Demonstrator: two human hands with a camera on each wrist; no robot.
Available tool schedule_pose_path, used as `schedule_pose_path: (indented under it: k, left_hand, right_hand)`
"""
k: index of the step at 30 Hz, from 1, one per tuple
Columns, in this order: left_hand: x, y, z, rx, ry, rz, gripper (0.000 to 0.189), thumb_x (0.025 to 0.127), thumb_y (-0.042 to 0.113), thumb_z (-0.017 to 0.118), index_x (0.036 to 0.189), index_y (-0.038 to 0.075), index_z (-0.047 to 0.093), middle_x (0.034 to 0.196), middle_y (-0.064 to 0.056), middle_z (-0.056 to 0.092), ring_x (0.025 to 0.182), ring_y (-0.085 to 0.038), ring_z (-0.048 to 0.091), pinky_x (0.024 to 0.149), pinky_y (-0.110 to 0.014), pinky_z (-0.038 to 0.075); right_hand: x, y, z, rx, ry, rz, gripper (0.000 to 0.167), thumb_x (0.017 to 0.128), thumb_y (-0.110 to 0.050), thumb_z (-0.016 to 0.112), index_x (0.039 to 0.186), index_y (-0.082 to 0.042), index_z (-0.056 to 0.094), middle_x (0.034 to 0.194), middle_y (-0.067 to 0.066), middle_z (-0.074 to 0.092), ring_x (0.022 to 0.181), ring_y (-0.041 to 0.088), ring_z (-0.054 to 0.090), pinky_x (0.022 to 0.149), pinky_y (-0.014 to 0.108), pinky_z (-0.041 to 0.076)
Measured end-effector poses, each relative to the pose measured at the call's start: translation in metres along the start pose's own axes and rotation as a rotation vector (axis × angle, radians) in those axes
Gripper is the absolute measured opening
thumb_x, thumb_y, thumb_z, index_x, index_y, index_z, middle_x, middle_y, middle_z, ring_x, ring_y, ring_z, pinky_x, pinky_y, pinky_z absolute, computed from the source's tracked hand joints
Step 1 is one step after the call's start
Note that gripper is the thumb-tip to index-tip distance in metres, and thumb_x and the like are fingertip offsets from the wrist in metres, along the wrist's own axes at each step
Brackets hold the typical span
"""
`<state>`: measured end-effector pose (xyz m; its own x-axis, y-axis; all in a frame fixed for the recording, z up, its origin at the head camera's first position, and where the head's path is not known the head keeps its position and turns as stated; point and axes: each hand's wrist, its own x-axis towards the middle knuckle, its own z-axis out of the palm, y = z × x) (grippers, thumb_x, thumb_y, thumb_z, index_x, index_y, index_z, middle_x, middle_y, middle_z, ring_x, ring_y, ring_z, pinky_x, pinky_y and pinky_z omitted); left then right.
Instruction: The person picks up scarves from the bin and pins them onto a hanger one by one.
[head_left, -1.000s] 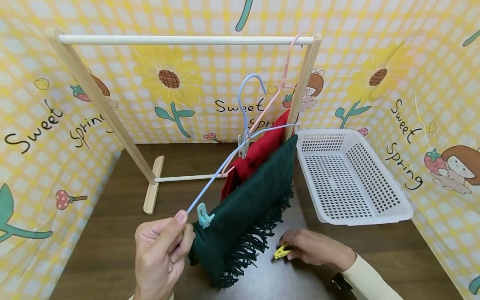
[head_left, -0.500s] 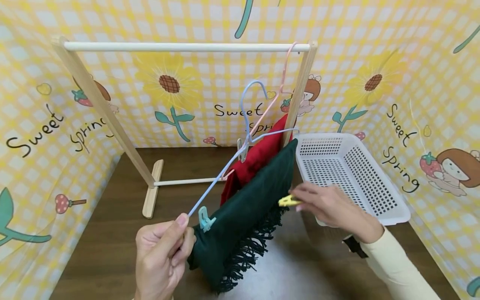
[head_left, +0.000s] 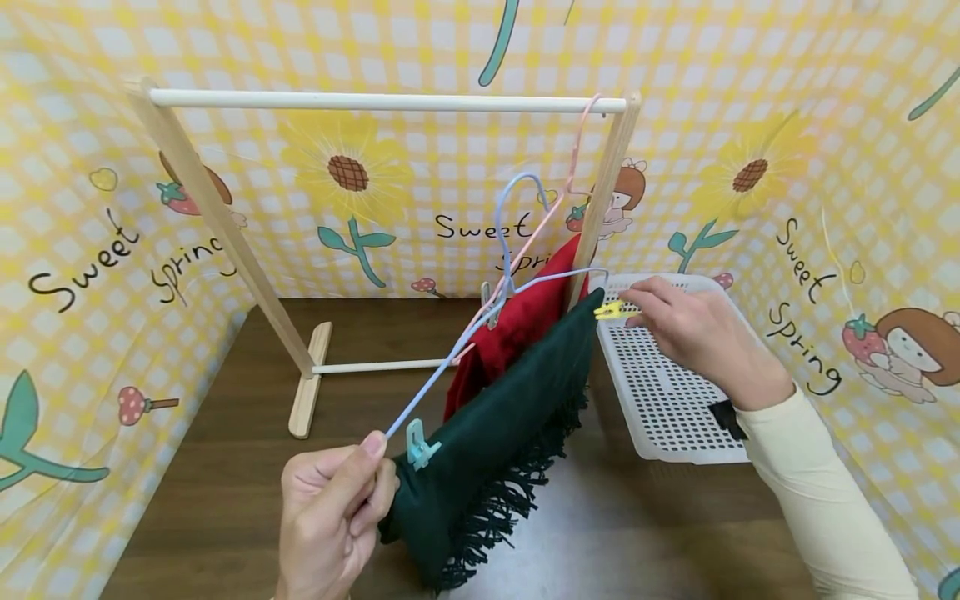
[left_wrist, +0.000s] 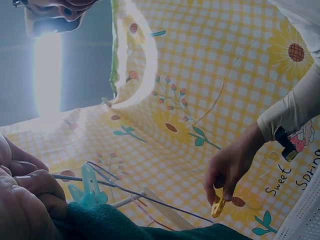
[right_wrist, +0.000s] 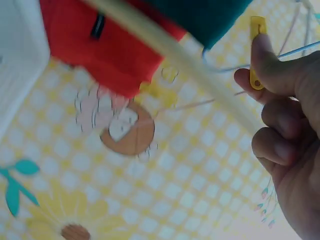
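Note:
My left hand [head_left: 337,508] grips the near end of a blue clothes hanger [head_left: 438,367] together with a corner of a dark green fringed scarf [head_left: 502,408]. A teal clothespin [head_left: 420,446] pinches the scarf onto the hanger close to that hand. Between thumb and finger of my right hand [head_left: 693,333] is a yellow clothespin [head_left: 611,310], its tip right at the scarf's far upper corner. In the right wrist view the thumb presses along the yellow clothespin [right_wrist: 257,50]. The hanger's hook points up, away from the rod.
A wooden rack with a white rod [head_left: 375,101] stands behind. On its right end hangs a pink hanger [head_left: 576,158] with a red cloth [head_left: 525,321] and a grey clothespin [head_left: 491,304]. A white perforated basket [head_left: 652,400] sits at right, partly under my right forearm.
My right hand has lifted the yellow clothespin from low over the table, up and away to the scarf's far corner. The left hand keeps its grip and has barely moved.

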<state>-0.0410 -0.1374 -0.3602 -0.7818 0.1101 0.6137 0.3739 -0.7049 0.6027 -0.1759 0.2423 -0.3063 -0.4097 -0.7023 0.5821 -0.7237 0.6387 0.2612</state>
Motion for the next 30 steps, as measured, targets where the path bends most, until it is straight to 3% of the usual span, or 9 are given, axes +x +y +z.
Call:
schedule_pose_path:
  k: [2,5,11,17,22,25,27,29,30]
  left_hand:
    - [0.000,0.000,0.000,-0.005,-0.006,0.004,0.054,0.098,-0.022,0.013,0.054,0.004,0.032,0.051,-0.003,0.022,0.039,-0.014,0.021,0.038,-0.019,0.016]
    - [-0.001,0.000,-0.001,-0.003,-0.011,0.008,0.053,0.098,-0.023,0.014,0.054,0.003,0.032,0.051,-0.003,0.022,0.039,-0.014,0.021,0.038,-0.019,0.016]
    - [-0.001,0.001,-0.003,0.012,-0.010,0.011,0.053,0.098,-0.023,0.015,0.055,0.002,0.033,0.050,-0.004,0.023,0.039,-0.015,0.022,0.038,-0.020,0.017]
    - [-0.003,0.001,-0.004,0.015,-0.009,-0.015,0.053,0.098,-0.023,0.015,0.054,0.002,0.033,0.049,-0.005,0.024,0.038,-0.016,0.023,0.037,-0.021,0.018]
    - [-0.005,0.000,-0.005,-0.001,-0.001,-0.021,0.054,0.097,-0.023,0.015,0.053,0.002,0.032,0.049,-0.004,0.023,0.038,-0.015,0.022,0.037,-0.021,0.018]
    - [-0.005,0.001,-0.006,-0.018,0.002,-0.008,0.054,0.097,-0.023,0.015,0.053,0.002,0.032,0.050,-0.004,0.022,0.038,-0.015,0.021,0.037,-0.021,0.017]
    - [-0.004,0.002,-0.008,-0.024,0.001,0.007,0.054,0.097,-0.023,0.014,0.053,0.003,0.031,0.050,-0.003,0.021,0.039,-0.014,0.021,0.038,-0.020,0.017]
    - [-0.002,0.003,-0.009,-0.024,0.005,0.018,0.054,0.097,-0.023,0.014,0.053,0.003,0.031,0.050,-0.003,0.022,0.039,-0.014,0.022,0.038,-0.020,0.018]
    - [-0.001,0.004,-0.010,-0.022,0.007,0.021,0.054,0.097,-0.023,0.014,0.053,0.003,0.031,0.050,-0.002,0.022,0.039,-0.014,0.022,0.038,-0.019,0.018]
  right_hand:
    - [0.004,0.005,-0.001,-0.041,-0.016,-0.011,0.022,0.094,-0.009,0.072,0.113,0.001,0.068,0.100,0.013,0.070,0.048,0.019,0.052,0.040,0.027,0.038]
    - [0.010,0.010,-0.002,-0.076,-0.049,-0.023,0.032,0.081,0.005,0.078,0.110,0.002,0.067,0.098,0.013,0.069,0.047,0.019,0.049,0.039,0.028,0.038]
    - [0.019,0.012,-0.001,-0.135,-0.117,-0.061,0.032,0.077,0.012,0.077,0.105,0.001,0.066,0.093,0.013,0.065,0.055,0.022,0.057,0.039,0.029,0.038]
    - [0.021,0.012,0.002,-0.090,-0.099,-0.111,0.023,0.077,0.019,0.066,0.089,-0.001,0.062,0.090,0.009,0.060,0.052,0.018,0.055,0.039,0.028,0.038]
    - [0.012,0.008,0.006,0.040,-0.013,-0.024,0.021,0.078,0.011,0.072,0.094,-0.002,0.070,0.092,0.011,0.068,0.061,0.021,0.062,0.048,0.034,0.051]
    - [0.001,-0.009,0.014,0.159,0.146,0.046,0.002,0.088,-0.001,0.069,0.088,0.000,0.071,0.086,0.012,0.068,0.063,0.023,0.062,0.055,0.033,0.054]
    - [-0.008,-0.028,0.026,0.284,0.240,0.090,0.008,0.090,-0.003,0.068,0.085,0.001,0.072,0.082,0.012,0.068,0.061,0.020,0.059,0.054,0.026,0.052]
    - [-0.019,-0.050,0.039,0.456,0.236,0.178,0.006,0.088,-0.001,0.070,0.083,0.000,0.074,0.081,0.010,0.069,0.059,0.015,0.057,0.051,0.019,0.047]
    - [-0.025,-0.060,0.046,0.541,0.184,0.247,0.006,0.087,0.001,0.072,0.084,-0.003,0.075,0.081,0.007,0.069,0.059,0.011,0.057,0.051,0.014,0.046]
